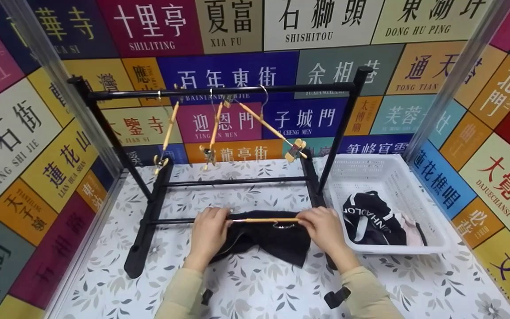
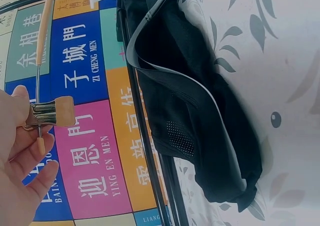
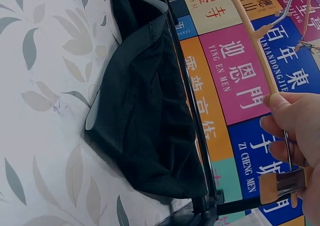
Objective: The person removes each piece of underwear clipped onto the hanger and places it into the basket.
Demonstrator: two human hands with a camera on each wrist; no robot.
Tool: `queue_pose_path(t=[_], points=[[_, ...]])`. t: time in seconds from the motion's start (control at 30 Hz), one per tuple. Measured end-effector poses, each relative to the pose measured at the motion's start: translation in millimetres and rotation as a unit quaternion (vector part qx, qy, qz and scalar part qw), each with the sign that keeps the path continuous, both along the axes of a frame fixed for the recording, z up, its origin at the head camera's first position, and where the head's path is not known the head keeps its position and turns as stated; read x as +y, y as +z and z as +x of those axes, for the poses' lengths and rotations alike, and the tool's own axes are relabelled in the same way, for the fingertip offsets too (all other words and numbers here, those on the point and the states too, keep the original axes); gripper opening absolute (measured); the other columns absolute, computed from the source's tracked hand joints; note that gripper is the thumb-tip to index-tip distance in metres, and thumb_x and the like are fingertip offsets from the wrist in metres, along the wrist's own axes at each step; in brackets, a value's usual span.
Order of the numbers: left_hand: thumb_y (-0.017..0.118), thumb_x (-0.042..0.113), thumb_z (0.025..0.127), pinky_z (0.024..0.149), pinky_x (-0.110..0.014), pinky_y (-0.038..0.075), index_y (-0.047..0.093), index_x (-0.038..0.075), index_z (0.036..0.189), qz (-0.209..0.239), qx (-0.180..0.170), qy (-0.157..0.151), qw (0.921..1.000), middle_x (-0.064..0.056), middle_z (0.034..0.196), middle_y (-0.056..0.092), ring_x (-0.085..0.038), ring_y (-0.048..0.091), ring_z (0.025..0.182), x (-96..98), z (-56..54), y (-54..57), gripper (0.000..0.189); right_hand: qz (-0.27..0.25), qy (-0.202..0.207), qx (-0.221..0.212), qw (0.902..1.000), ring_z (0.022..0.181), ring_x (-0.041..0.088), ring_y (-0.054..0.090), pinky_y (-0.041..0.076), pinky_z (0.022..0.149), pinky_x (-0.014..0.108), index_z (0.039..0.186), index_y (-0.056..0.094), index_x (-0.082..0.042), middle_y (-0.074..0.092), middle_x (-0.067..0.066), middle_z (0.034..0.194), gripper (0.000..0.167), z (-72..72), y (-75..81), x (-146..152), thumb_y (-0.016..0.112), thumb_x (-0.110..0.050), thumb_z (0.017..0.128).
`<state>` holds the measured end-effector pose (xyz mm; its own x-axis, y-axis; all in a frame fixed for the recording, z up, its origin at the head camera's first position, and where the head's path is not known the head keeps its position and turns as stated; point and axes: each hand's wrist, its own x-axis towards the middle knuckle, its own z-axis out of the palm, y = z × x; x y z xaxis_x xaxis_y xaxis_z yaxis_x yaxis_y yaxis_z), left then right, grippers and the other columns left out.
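Observation:
Both hands hold a wooden-and-metal clip hanger [image 1: 264, 220] level above a black cloth garment [image 1: 281, 243]. My left hand [image 1: 210, 235] grips one end, thumb and fingers about a metal clip [image 2: 47, 114] with a tan pad. At the other end, my right hand [image 1: 323, 230] pinches the bar between thumb and fingers, beside the second clip [image 3: 282, 186]. The garment lies loosely folded on the table, against the rack's lower bar. Its band opening, with a pale inner edge, shows in both wrist views. The hanger and cloth appear apart in the wrist views.
A black rack [image 1: 219, 91] stands over the table [image 1: 104, 266], with several clip hangers [image 1: 213, 128] on its top rail. To the right sits a white basket [image 1: 414, 252] with black and pale pink clothes [image 1: 374, 221]. Patterned sign panels [image 1: 237, 71] wall in the back and sides.

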<state>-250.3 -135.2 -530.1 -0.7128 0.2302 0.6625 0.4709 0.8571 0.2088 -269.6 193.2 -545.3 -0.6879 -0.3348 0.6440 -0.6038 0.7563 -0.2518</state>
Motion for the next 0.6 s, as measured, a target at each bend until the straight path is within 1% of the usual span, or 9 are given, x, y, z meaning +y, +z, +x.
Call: queue_pose_path(t=[0.2,0.37,0.6], points=[[0.077,0.017,0.084,0.075,-0.044,0.047,0.066,0.009,0.103,-0.003,-0.01,0.0,0.9999,-0.006,0.097,0.069,-0.03,0.061,0.089,0.3,0.8,-0.3,0.024,0.006,0.0,-0.016,0.9999,0.082,0.024,0.06,0.041,0.08,0.046,0.092,0.074,-0.02,0.071,-0.004,0.089,0.008,0.4,-0.1,0.5,0.076,-0.021,0.085],[0.076,0.018,0.085,0.076,-0.045,0.048,0.066,0.009,0.106,-0.006,-0.012,-0.001,0.9999,-0.007,0.098,0.069,-0.03,0.062,0.09,0.0,1.5,-1.1,0.025,0.009,0.001,-0.016,0.9998,0.081,0.023,0.06,0.041,0.078,0.046,0.091,0.074,-0.02,0.071,-0.005,0.088,0.007,-0.3,-1.3,1.0,0.076,-0.021,0.085],[0.078,0.014,0.083,0.078,-0.046,0.049,0.066,0.009,0.109,-0.002,-0.015,-0.005,0.9999,-0.008,0.1,0.069,-0.03,0.062,0.091,-0.4,2.4,-2.0,0.029,0.013,0.003,-0.027,0.9995,0.082,0.024,0.061,0.041,0.076,0.045,0.09,0.074,-0.02,0.071,-0.005,0.088,0.007,-0.4,-2.1,1.1,0.077,-0.02,0.084]])
